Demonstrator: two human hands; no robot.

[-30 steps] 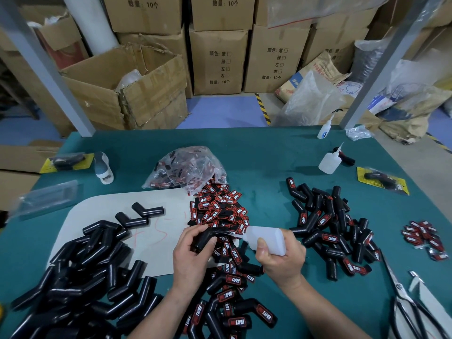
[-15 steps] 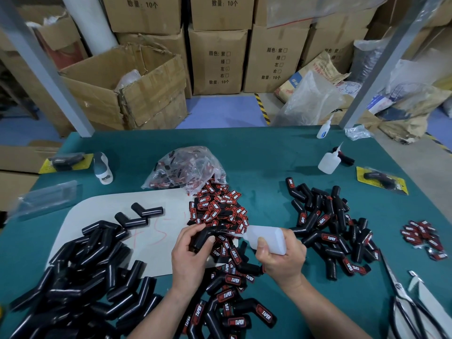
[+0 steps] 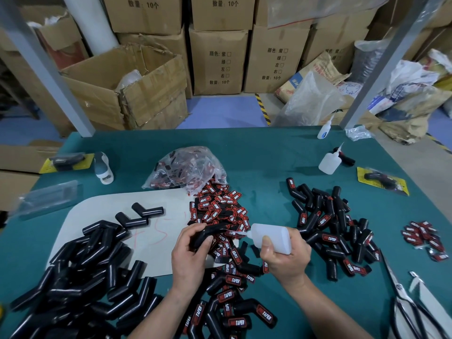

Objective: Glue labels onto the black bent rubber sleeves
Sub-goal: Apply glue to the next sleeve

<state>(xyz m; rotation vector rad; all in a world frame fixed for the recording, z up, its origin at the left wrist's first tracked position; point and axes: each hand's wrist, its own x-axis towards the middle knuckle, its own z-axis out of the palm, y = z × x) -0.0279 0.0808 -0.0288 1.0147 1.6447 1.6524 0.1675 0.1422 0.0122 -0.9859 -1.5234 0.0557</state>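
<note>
My left hand (image 3: 189, 254) grips a black bent rubber sleeve (image 3: 208, 232) over the middle of the green table (image 3: 259, 152). In my right hand (image 3: 283, 258) is a white glue bottle (image 3: 270, 237), its nozzle pointing left at the sleeve's end. Under both hands lies a pile of red and black labels (image 3: 217, 209). A heap of plain black sleeves (image 3: 80, 270) fills the left front. Labelled sleeves (image 3: 327, 223) are heaped on the right, and more labelled sleeves (image 3: 232, 302) lie between my forearms.
A clear bag of labels (image 3: 186, 167) sits behind the pile. A white sheet (image 3: 102, 211) lies at left. Two more glue bottles (image 3: 329, 162) stand at the back right. Scissors (image 3: 406, 302) lie at the front right beside a small label pile (image 3: 425, 236). Cardboard boxes (image 3: 217, 59) stand beyond the table.
The glue bottle's nozzle has stayed at the sleeve's end; both hands have barely shifted.
</note>
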